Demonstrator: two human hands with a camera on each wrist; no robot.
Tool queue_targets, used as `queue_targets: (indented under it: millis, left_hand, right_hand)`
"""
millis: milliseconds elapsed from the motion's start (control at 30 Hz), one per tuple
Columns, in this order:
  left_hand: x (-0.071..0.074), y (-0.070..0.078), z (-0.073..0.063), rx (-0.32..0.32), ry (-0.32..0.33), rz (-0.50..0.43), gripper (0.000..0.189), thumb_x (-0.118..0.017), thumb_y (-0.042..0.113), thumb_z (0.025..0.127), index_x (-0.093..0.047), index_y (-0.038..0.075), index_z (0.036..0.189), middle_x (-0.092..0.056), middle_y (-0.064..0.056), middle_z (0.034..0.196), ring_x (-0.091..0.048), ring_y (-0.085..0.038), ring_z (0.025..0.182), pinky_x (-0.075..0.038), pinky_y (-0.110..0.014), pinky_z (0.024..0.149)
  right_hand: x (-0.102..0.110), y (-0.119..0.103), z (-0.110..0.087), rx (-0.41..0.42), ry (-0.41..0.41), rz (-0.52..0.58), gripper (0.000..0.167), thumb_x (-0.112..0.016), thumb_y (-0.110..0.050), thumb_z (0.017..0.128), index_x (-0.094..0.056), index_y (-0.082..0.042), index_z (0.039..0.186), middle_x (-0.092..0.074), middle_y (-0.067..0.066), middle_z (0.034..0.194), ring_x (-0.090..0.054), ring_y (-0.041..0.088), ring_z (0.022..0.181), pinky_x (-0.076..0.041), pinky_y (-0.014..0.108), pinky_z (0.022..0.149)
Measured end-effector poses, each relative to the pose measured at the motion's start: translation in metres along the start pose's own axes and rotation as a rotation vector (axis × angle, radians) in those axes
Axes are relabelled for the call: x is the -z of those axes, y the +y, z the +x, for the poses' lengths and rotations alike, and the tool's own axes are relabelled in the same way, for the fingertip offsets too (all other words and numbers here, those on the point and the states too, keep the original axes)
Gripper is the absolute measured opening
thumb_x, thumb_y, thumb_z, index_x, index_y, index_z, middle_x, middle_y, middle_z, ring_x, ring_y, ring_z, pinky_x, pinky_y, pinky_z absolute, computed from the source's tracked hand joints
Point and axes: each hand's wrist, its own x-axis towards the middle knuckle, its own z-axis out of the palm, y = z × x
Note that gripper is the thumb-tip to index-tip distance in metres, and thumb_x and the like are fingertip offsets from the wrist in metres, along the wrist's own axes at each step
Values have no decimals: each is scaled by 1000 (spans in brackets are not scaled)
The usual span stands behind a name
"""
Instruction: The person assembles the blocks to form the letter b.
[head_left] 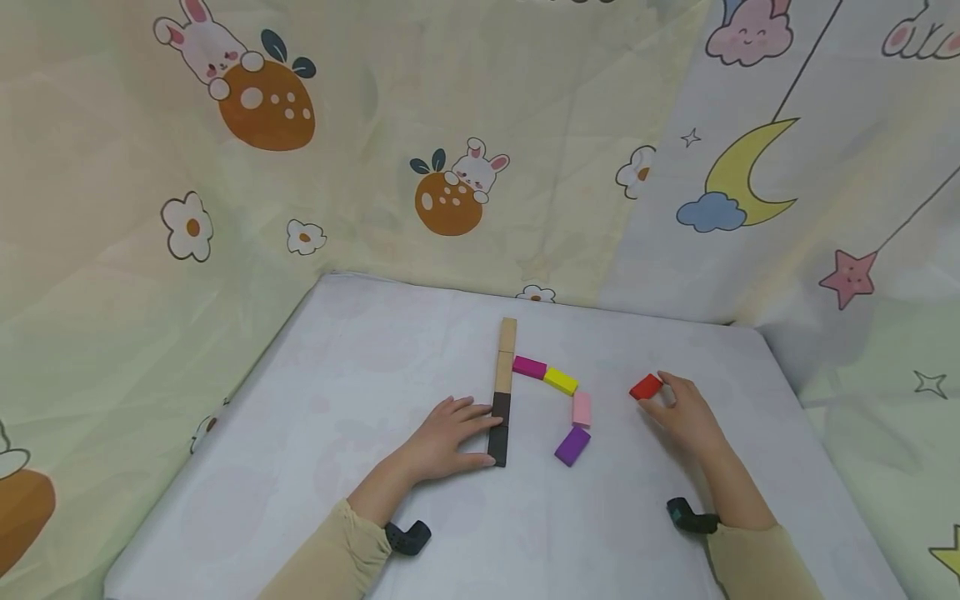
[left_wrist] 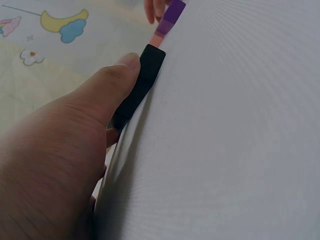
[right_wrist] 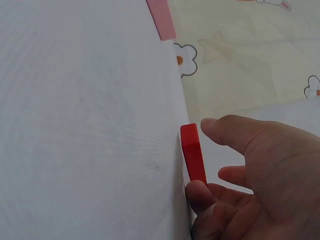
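In the head view my left hand [head_left: 450, 437] rests on the table with fingers spread against two black blocks [head_left: 498, 429]. Its thumb [left_wrist: 131, 61] touches the near black block in the left wrist view. These continue into two plain wooden blocks [head_left: 506, 357], forming a straight column. My right hand [head_left: 686, 417] is at a red block [head_left: 645, 387], thumb and fingers on either side. The right wrist view shows a fingertip [right_wrist: 197, 192] against one end of the red block [right_wrist: 192, 150], while a narrow gap separates the thumb [right_wrist: 212, 129] from it.
From the column a curved row runs right: a magenta block [head_left: 529, 367], a yellow block [head_left: 561, 381], a pink block [head_left: 581, 410] and a purple block [head_left: 573, 446]. They lie on a white-covered table [head_left: 300, 375]. Patterned cloth [head_left: 360, 167] hangs behind and beside it.
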Motion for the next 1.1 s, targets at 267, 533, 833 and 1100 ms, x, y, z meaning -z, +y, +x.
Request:
queue_targets:
  millis: [267, 533, 833, 1100]
  left_hand:
    - [0, 0, 0, -9, 8, 3, 65, -56, 67, 89, -41, 42, 148, -43, 7, 154, -29, -26, 149, -17, -52, 124]
    - [2, 2, -1, -4, 2, 3, 66, -57, 66, 89, -42, 41, 148, -44, 7, 154, -29, -25, 149, -17, -52, 124]
    - [3, 3, -1, -7, 4, -4, 65, -57, 66, 90, -42, 41, 148, -44, 7, 154, -29, -26, 149, -16, -52, 125]
    - [2, 1, -1, -11, 10, -5, 66, -56, 67, 89, -42, 42, 148, -43, 7, 154, -28, -25, 149, -15, -52, 125]
  right_hand:
    - [-5, 0, 8, -24, 6, -31, 77, -59, -44, 96, -33, 4, 150, -34, 36, 142, -41, 52, 126, -40, 68, 102]
    - [-7, 1, 11, -61, -26, -47, 79, -59, -50, 94, -36, 2, 148, -39, 33, 138, -47, 46, 117, -47, 63, 96]
    - [-1, 6, 12, 23, -28, -80, 55, -60, -29, 96, -45, -3, 143, -51, 29, 128, -53, 43, 110, -51, 58, 88]
    - [1, 10, 16, 55, -31, -71, 47, -65, -26, 95, -53, -10, 138, -57, 23, 123, -54, 35, 103, -51, 47, 79]
